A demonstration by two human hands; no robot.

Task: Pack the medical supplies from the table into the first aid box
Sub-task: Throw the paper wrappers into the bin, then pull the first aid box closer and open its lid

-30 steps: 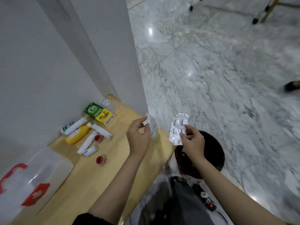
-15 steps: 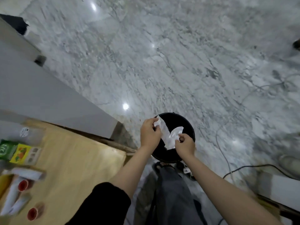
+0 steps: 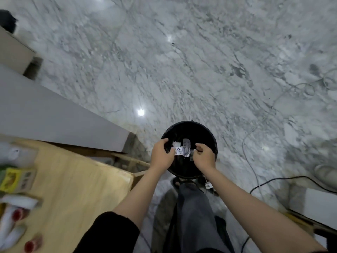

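Both my hands hang over a black waste bin on the floor. A silver blister pack lies level between them; its left end meets the fingertips of my left hand. My right hand sits a small gap to the right of the pack, fingers loosely curled and holding nothing. Another silver blister piece and a white scrap lie deeper in the bin. On the wooden table at the left edge, blurred, are a green-yellow box, white tubes and red caps. The first aid box is out of view.
A white wall panel borders the table's far side. Marble floor surrounds the bin. Cables run across the floor at right, near a white box. My grey-trousered leg is below the bin.
The view swung from the table down to the bin. My hands carried the blister packs over it and lowered into its mouth; my right hand has let go of its pack.
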